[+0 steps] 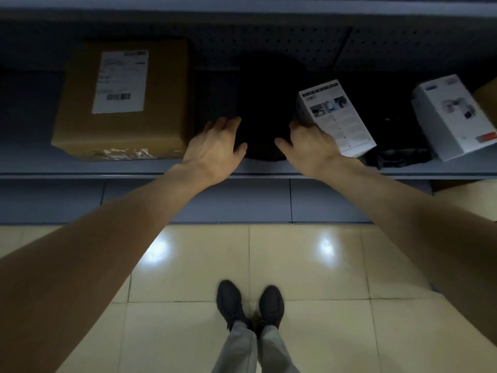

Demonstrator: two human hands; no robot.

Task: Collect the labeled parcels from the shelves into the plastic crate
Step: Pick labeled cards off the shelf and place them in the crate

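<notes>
Hands flank a dark, rounded parcel (265, 103) on the low shelf (80, 168). My left hand (217, 142) is on its left side and my right hand (306, 146) on its right, palms turned in. I read that as a two-sided lift: the thing looks wide and soft, so one hand prob wouldn't do.

Left hand's fingers are spread and fairly straight, w/ the thumb laid on the parcel's front edge. It's touching, not clamped. On the R, the thumb points in toward the parcel, but the fingertips vanish into shadow beside the white printed carton (338, 117). Can't tell if they curl round anything.

No label visible on the dark parcel, as it's too dim to say. The labelled one I can confirm is the big cardboard box (80, 117), just left of my left hand, w/ its shipping label (121, 82) facing up. A second white carton (454, 114) leans further right, w/ black crumpled wrap (400, 157) between the two.

Crate isn't in view, so my guess is it's behind or beside me. Nothing lifted yet; the parcel sits on the shelf.
</notes>
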